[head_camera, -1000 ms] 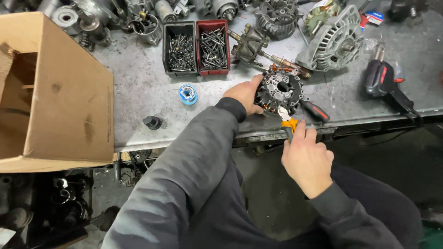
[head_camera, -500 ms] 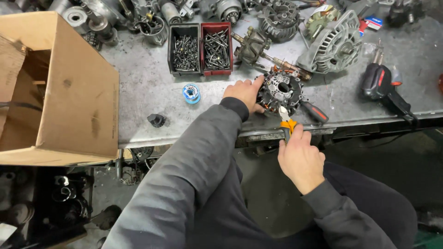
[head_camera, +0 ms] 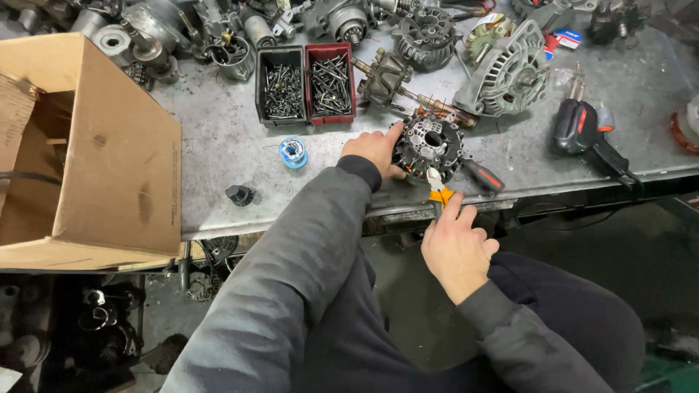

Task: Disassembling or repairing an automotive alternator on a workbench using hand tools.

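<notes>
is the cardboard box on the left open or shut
Open: the cardboard box lies tipped on its side, its mouth facing left, flaps spread.

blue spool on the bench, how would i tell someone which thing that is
Start at the grey metal workbench and find the black and red screw trays near its middle. Just below the black tray, left of the left hand, lies the small blue spool. It is the only bright blue round thing among grey and black parts.

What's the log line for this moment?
left hand: steadies round black part | right hand: orange-handled pliers at part | metal bench
</notes>
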